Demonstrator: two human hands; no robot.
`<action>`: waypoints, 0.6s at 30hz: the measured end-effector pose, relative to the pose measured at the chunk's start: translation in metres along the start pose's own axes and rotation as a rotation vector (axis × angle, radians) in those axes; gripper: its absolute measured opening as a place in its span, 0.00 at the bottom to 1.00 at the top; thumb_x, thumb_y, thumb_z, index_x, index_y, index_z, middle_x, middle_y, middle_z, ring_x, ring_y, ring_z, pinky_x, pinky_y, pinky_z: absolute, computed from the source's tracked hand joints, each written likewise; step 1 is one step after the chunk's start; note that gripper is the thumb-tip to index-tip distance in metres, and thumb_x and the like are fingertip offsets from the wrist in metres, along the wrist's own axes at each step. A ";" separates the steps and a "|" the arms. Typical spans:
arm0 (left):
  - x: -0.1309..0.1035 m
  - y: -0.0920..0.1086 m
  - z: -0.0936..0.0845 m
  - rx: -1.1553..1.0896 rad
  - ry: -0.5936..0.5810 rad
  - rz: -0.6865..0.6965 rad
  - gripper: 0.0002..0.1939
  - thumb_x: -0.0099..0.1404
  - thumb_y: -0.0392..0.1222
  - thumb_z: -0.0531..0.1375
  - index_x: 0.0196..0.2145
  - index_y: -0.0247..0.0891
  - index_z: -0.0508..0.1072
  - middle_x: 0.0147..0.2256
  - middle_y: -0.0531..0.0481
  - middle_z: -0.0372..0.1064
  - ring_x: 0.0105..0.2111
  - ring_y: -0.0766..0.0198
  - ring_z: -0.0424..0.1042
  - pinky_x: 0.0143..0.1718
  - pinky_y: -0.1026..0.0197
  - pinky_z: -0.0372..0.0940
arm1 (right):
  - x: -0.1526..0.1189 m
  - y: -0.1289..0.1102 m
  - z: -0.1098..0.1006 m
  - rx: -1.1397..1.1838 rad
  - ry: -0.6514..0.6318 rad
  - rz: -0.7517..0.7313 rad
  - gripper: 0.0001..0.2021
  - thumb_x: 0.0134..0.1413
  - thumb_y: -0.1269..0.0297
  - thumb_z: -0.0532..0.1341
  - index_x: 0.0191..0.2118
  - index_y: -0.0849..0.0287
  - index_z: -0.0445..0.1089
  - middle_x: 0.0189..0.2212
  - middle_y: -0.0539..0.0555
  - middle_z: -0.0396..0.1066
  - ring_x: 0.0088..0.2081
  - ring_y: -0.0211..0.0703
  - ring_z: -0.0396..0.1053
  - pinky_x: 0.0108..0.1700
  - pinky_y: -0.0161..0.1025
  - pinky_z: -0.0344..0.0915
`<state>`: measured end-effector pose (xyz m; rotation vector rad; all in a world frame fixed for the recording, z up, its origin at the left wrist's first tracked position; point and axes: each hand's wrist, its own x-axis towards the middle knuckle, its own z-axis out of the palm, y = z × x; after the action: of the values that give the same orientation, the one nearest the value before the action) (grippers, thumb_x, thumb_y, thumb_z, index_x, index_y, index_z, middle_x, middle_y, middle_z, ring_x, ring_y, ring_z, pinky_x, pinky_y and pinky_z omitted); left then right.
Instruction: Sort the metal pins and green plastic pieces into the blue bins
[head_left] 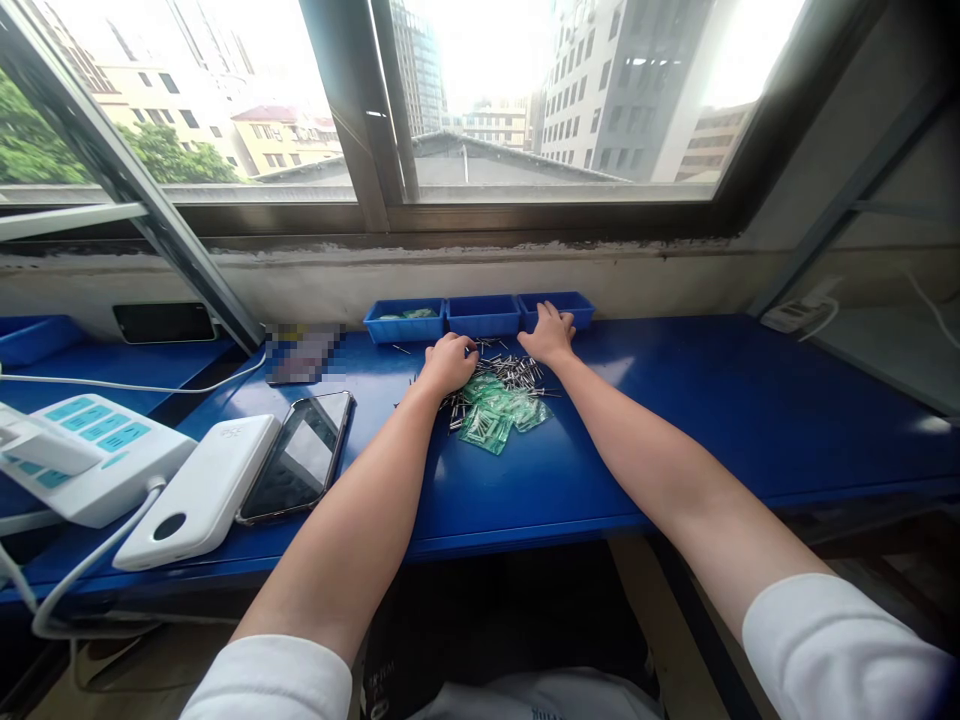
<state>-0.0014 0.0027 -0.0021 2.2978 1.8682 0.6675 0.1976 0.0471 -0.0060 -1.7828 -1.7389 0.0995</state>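
A pile of thin metal pins point(517, 372), like rivets or nails, lies on the blue table with several small green plastic bags point(487, 425) on its near side. My left hand point(450, 364) is at the pile's left edge, its fingers curled in; whatever they hold, if anything, is hidden. Over the front rim of the right blue bin point(583, 312) reaches my right hand point(551, 336), fingers apart and thumb out to the left, with nothing visible in it. Beside it are the middle blue bin point(482, 322) and the left blue bin point(405, 328), which has green bags inside.
Left of my left arm lie a dark phone point(300, 455), a white power bank point(199, 490) and a white power strip point(97, 450) with cables. Another phone point(163, 322) stands farther back. A metal frame post point(180, 240) rises at left; a window point(525, 110) is behind the bins.
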 end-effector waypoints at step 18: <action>0.002 -0.003 0.006 0.016 -0.046 0.052 0.16 0.63 0.46 0.54 0.41 0.43 0.79 0.49 0.46 0.72 0.51 0.51 0.68 0.52 0.53 0.60 | -0.016 -0.022 0.008 -0.062 -0.320 -0.390 0.21 0.54 0.51 0.59 0.49 0.59 0.73 0.52 0.60 0.69 0.56 0.60 0.60 0.55 0.52 0.59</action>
<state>-0.0012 0.0061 -0.0075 2.3580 1.8071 0.6022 0.1730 0.0340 -0.0073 -1.4954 -2.3111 0.1747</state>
